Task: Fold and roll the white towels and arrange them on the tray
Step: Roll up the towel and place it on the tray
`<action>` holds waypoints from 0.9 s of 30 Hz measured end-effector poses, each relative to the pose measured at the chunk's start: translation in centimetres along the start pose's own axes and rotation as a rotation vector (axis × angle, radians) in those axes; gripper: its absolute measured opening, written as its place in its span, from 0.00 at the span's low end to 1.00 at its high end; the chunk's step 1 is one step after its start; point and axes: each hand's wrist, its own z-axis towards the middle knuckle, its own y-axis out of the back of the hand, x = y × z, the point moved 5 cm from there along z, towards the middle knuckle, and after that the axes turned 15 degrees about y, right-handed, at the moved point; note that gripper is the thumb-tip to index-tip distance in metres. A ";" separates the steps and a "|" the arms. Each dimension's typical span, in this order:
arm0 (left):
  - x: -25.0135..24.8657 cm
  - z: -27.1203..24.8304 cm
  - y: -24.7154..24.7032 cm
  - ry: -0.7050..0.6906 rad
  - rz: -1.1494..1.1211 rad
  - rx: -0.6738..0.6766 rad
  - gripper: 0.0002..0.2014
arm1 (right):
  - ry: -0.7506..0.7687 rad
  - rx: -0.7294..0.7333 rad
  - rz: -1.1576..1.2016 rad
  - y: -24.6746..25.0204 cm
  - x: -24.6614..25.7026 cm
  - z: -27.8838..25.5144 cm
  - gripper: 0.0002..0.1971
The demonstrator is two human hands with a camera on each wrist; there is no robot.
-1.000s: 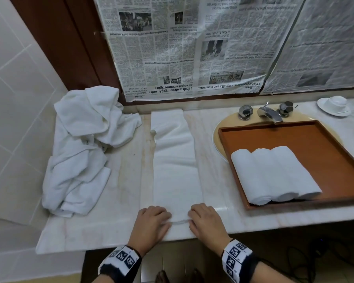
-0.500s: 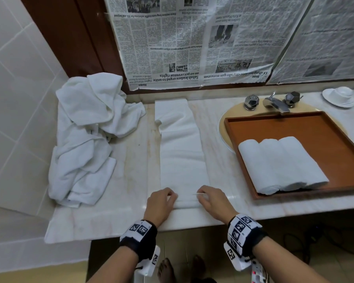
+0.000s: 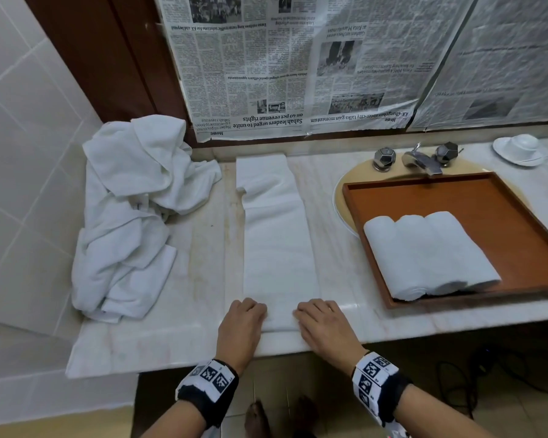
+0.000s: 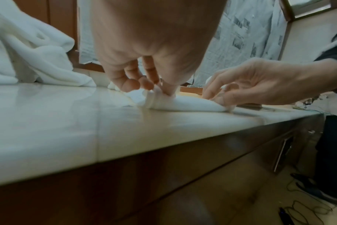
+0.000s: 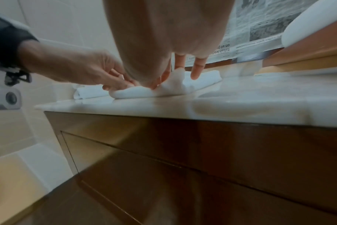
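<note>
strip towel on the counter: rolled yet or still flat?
Mostly flat. Only the near end of the towel is curled into a small roll, under the left hand and right hand.

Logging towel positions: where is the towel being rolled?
In the head view, the folded towel lies mid-counter between the crumpled pile and the tray.

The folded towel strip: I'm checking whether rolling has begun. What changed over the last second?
Little changed. Both hands stayed at the near end of the folded towel strip; the left hand and right hand now pinch that end, curled up into a small first turn. The strip's far part, the towel pile, three rolled towels and tray stayed put.
</note>
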 end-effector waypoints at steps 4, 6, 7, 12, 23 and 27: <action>-0.4 -0.4 0.3 -0.006 0.053 0.031 0.16 | -0.026 0.018 0.003 0.1 -0.1 0.8 0.12; -0.5 -0.9 0.4 -0.045 0.058 0.050 0.23 | -0.025 0.057 -0.016 0.1 0.0 0.8 0.12; -0.6 -1.1 0.4 -0.067 0.062 0.066 0.22 | -0.031 0.077 -0.023 0.0 0.0 0.8 0.12; -1.3 -1.6 0.3 -0.114 0.141 0.123 0.17 | -0.220 0.057 0.106 0.5 -1.2 1.5 0.16; -0.4 1.7 0.4 0.143 -0.194 0.333 0.18 | -0.408 0.042 0.509 0.4 -5.0 1.4 0.15; -0.2 2.5 0.6 0.230 -0.240 0.237 0.12 | -0.244 0.026 0.283 0.7 -4.2 1.7 0.09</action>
